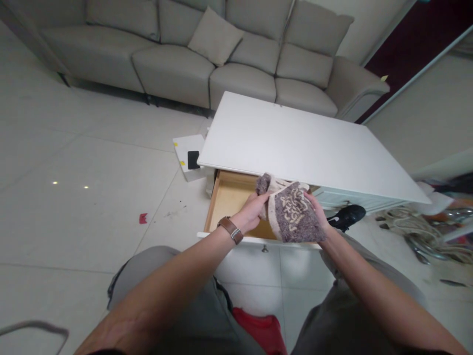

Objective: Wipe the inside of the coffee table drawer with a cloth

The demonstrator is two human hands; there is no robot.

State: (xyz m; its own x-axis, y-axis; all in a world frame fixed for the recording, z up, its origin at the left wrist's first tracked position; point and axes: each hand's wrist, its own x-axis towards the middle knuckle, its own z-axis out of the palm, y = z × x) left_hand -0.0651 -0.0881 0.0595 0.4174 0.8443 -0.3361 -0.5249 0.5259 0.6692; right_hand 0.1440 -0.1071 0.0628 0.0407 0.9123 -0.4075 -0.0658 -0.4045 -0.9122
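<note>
A brown and cream patterned cloth (pixel 295 213), fuzzy and partly folded, is held between both hands above the open wooden drawer (pixel 232 197). My left hand (pixel 252 213), with a brown watch on its wrist, is closed on the cloth's left side. On the right edge of the cloth, my right hand (pixel 317 211) grips it, its fingers partly hidden behind the fabric. The drawer juts out from the white table (pixel 291 140) toward me, and the cloth covers the view of its right part.
Beyond the table stands a grey sofa (pixel 177 66) with a cushion (pixel 215 37). A white box (pixel 189 148) with a black item (pixel 193 159) is left of the table. A black shoe (pixel 349 217) and coiled rope (pixel 402 224) lie right. A red scrap (pixel 143 218) is on the floor.
</note>
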